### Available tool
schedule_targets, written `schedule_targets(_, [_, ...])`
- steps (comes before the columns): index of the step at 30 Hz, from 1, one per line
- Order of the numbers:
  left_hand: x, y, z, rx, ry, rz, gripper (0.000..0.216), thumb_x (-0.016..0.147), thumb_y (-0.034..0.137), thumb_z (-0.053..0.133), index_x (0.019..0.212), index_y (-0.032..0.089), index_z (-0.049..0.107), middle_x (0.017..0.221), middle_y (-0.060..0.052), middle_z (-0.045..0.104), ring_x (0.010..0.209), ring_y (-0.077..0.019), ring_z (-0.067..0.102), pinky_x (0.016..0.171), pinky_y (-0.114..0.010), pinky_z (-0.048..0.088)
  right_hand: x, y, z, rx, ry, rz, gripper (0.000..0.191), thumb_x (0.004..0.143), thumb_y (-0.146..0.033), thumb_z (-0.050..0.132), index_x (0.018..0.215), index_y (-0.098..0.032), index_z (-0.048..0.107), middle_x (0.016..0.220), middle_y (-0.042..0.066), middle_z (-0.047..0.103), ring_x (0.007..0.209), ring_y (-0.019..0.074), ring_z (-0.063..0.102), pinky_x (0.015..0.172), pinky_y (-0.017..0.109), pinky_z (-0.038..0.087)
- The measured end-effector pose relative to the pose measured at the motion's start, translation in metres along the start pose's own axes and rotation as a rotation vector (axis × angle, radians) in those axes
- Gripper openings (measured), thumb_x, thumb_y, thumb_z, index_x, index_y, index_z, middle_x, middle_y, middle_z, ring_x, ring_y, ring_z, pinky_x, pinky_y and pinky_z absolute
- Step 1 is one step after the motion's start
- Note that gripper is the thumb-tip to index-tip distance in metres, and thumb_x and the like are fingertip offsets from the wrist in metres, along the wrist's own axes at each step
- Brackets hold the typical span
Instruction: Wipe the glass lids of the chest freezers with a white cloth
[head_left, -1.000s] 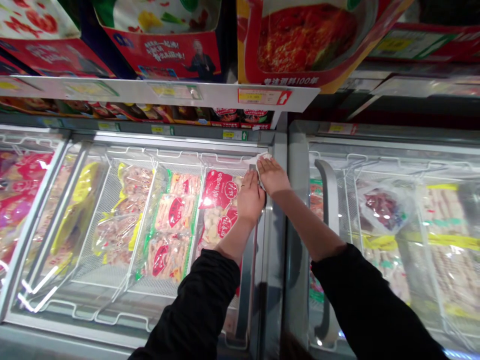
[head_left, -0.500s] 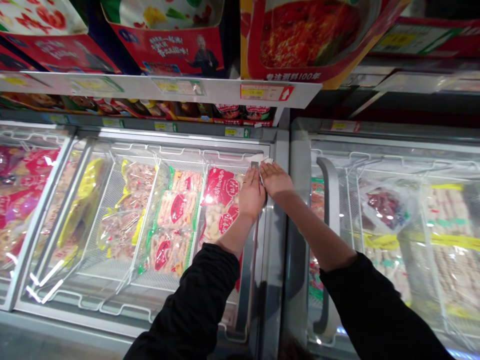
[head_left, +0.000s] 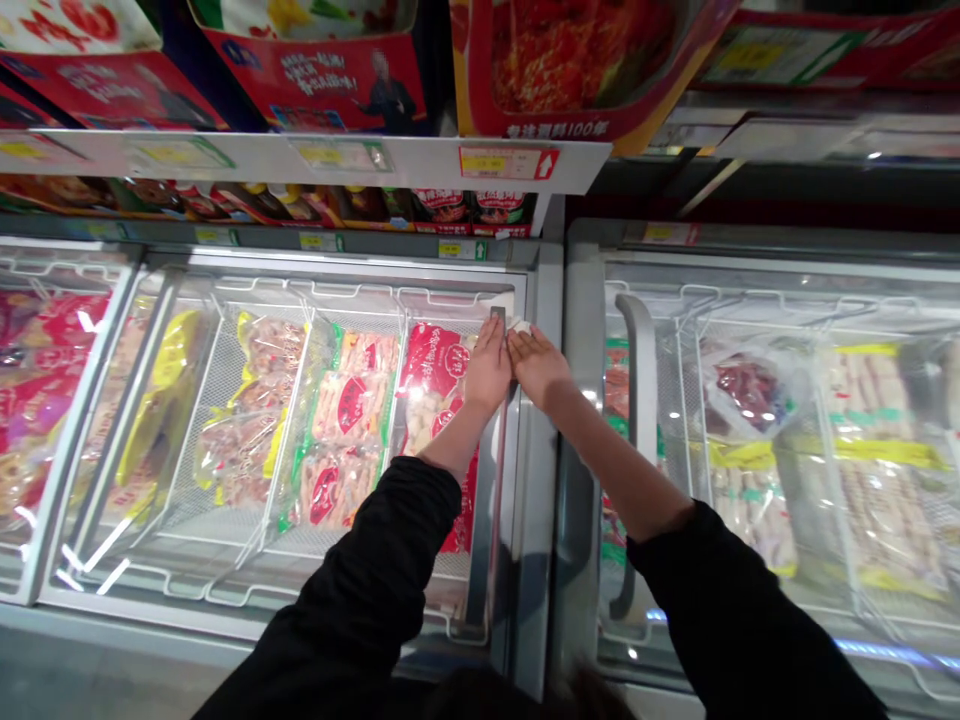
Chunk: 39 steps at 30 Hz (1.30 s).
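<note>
My left hand (head_left: 488, 365) lies with its fingers stretched out on the far right corner of the freezer's glass lid, by a small dark grey tab (head_left: 498, 313). Close against it, my right hand (head_left: 538, 365) presses a crumpled white cloth (head_left: 520, 326) onto the lid's right frame. Its fingers partly cover the cloth, whose exact kind is not plain. Under the glass, left of my hands, a red and clear bag of frozen food (head_left: 433, 360) lies in a white wire basket (head_left: 406, 318).
A second glass-topped freezer with a curved grey handle (head_left: 636, 400) stands to the right. Above the far edge juts a shelf lip (head_left: 420, 160) with price tags, carrying red food boxes (head_left: 315, 85). More bagged frozen food (head_left: 352, 400) fills the baskets at left.
The view has shifted slightly, so the freezer sits a little further left and higher. Both hands stay at the same corner, with the left fingers now over the grey tab's lower edge.
</note>
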<state>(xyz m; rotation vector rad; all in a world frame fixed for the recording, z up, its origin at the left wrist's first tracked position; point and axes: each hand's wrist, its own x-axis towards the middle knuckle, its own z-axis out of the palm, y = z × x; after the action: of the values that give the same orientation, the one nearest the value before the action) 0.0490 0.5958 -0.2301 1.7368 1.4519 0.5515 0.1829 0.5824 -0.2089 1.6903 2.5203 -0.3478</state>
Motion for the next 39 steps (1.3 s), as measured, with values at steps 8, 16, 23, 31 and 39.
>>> schedule_targets(8, [-0.037,-0.032,-0.046,0.201,-0.104,0.109,0.058,0.111,0.023,0.033,0.168,0.012,0.038,0.176,-0.012,0.039,0.167,-0.0212,0.027,0.138,-0.042,0.025,0.005,0.001,-0.001,-0.053,0.081,0.034,0.050,0.104,-0.006,0.040,0.148,0.000,0.063,0.154,0.023,0.064,0.143,0.0273,0.063,0.131,0.048,0.040])
schedule_targets(16, [-0.042,-0.058,-0.064,0.524,-0.049,0.060,0.063,0.103,0.010,0.040,0.166,0.008,0.040,0.176,-0.013,0.039,0.166,-0.0236,0.031,0.138,-0.043,0.027,-0.035,-0.036,0.017,-0.027,0.043,0.143,0.052,0.107,-0.008,0.036,0.152,0.000,0.060,0.162,0.023,0.054,0.151,0.0297,0.056,0.133,0.048,0.035])
schedule_targets(23, [-0.042,-0.058,-0.062,0.555,-0.055,0.075,0.065,0.102,0.011,0.043,0.167,0.007,0.038,0.177,-0.014,0.037,0.167,-0.0245,0.029,0.138,-0.045,0.028,0.000,-0.028,0.011,0.008,0.013,0.286,0.053,0.106,-0.007,0.036,0.154,0.004,0.057,0.160,0.026,0.055,0.151,0.0319,0.055,0.134,0.048,0.032])
schedule_targets(31, [-0.042,-0.058,-0.060,0.553,-0.042,0.073,0.064,0.103,0.012,0.041,0.167,0.008,0.038,0.176,-0.013,0.037,0.167,-0.0236,0.028,0.139,-0.045,0.025,-0.051,-0.057,0.013,0.024,0.127,0.203,0.049,0.105,-0.005,0.040,0.145,0.003,0.065,0.152,0.028,0.063,0.143,0.0315,0.064,0.132,0.054,0.038])
schedule_targets(39, [-0.042,-0.054,-0.062,0.560,-0.046,0.056,0.063,0.102,0.011,0.041,0.165,0.004,0.041,0.176,-0.015,0.038,0.166,-0.0247,0.030,0.139,-0.043,0.026,-0.037,-0.054,0.011,-0.003,0.093,0.231,0.048,0.105,-0.008,0.041,0.144,0.004,0.066,0.151,0.027,0.063,0.143,0.0325,0.064,0.131,0.053,0.040])
